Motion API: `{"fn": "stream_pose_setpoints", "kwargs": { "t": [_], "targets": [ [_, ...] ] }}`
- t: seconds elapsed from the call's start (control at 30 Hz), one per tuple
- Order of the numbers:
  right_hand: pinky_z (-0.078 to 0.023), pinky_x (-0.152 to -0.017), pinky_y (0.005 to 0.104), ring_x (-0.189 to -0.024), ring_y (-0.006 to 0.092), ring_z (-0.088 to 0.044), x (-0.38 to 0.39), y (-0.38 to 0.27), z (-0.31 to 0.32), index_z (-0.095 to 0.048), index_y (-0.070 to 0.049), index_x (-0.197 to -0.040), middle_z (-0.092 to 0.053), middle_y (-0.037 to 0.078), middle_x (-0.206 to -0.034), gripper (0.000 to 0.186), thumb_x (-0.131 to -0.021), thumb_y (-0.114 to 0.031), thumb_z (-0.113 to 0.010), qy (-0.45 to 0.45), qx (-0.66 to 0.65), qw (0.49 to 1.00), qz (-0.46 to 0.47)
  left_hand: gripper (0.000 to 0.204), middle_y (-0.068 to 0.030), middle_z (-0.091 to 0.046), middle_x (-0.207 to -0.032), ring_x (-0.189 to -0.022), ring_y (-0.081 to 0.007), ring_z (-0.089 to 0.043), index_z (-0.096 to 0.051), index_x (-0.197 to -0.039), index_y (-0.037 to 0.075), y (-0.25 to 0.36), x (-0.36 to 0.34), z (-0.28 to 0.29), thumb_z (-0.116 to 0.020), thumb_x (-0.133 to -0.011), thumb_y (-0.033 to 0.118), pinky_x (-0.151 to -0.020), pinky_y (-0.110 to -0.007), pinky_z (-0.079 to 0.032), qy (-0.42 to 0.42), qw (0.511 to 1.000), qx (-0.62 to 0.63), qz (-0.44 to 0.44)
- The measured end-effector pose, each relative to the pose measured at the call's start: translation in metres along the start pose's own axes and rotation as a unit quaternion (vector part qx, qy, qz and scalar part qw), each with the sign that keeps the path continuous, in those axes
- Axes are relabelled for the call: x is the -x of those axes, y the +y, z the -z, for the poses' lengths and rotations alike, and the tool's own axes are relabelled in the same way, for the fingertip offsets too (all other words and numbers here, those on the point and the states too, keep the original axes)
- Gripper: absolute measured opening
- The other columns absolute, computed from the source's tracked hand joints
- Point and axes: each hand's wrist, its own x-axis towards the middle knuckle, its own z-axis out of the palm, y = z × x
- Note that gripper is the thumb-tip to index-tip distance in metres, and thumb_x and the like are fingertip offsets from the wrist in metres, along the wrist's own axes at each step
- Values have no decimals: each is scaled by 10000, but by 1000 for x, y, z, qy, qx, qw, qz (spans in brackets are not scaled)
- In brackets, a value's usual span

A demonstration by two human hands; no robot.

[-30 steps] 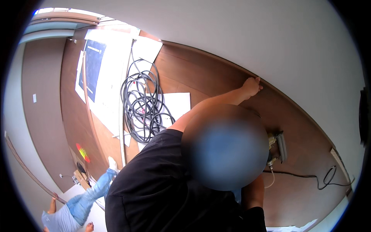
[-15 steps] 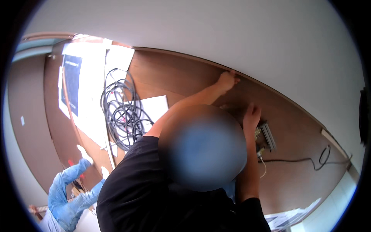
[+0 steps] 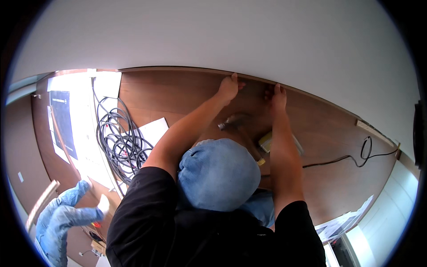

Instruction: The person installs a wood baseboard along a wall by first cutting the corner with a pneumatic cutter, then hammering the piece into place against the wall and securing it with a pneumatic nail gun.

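A thin brown baseboard strip runs along the foot of the pale wall. My left hand is at this strip, thumb against its upper edge and fingers curled below. To its right, my right hand pinches at the same strip with the fingers bent in. On the wooden floor between my arms lies a tool that looks like a hammer, its metal head toward the wall. A yellow and grey tool sits partly hidden behind my right forearm.
My jeans-covered knee fills the middle. A heap of black cable lies at left by white sheets. Another black cable crosses the floor at right, near a short wood piece. A person in jeans is at lower left.
My right hand has moved up from the floor to the baseboard strip. My left hand has stayed at the strip, and my view has shifted. The person at lower left has moved their legs.
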Motion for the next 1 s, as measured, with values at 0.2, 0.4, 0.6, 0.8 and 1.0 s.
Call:
{"fn": "stream_pose_setpoints", "kwargs": {
  "t": [0.2, 0.4, 0.6, 0.8, 1.0],
  "targets": [
    [-478, -652, 338, -797, 176, -581, -1, -10, 6, -447, -95, -1402, -644, 51, -1090, 439, -1077, -361, -574, -4, 13, 999, -49, 377, -186, -752, -1120, -1023, -296, -731, -614, -1199, -32, 18, 26, 7, -514, -1071, 309, -897, -441, -567, 19, 825, -542, -162],
    [-511, -696, 346, -842, 170, -620, 0, -9, 3, -486, -135, -1324, -657, 30, -1032, 373, -1071, -391, -582, 10, -38, 998, -50, 301, -172, -760, -1034, -976, -356, -751, -719, -1105, -19, 54, 41, -15, -655, -881, 170, -692, -488, -630, -63, 590, -760, -266],
    [-470, -649, 321, -832, 165, -598, 7, -16, -2, -473, -62, -1337, -617, 68, -1054, 385, -1067, -304, -604, 23, -43, 996, -78, 198, -96, -781, -959, -878, -321, -765, -811, -981, 80, 47, 7, -70, -666, -874, 161, -514, -575, -601, -1, 462, -868, -181],
    [-508, -704, 334, -863, 193, -615, 6, -12, -23, -475, 2, -1359, -619, 95, -1101, 502, -1040, -350, -638, -15, -60, 997, -36, 230, -89, -784, -997, -849, -315, -765, -817, -1023, 95, 28, -43, -38, -632, -909, 169, -561, -546, -612, -36, 508, -837, -201],
    [-541, -775, 387, -881, 260, -639, 14, 6, 27, -562, 36, -1244, -621, 184, -1175, 436, -1005, -310, -678, 25, 28, 996, 81, 182, -59, -791, -1025, -989, -250, -764, -815, -960, 121, 54, 1, -85, -641, -906, 124, -783, -404, -621, -85, 445, -853, -258]
  ]
}}
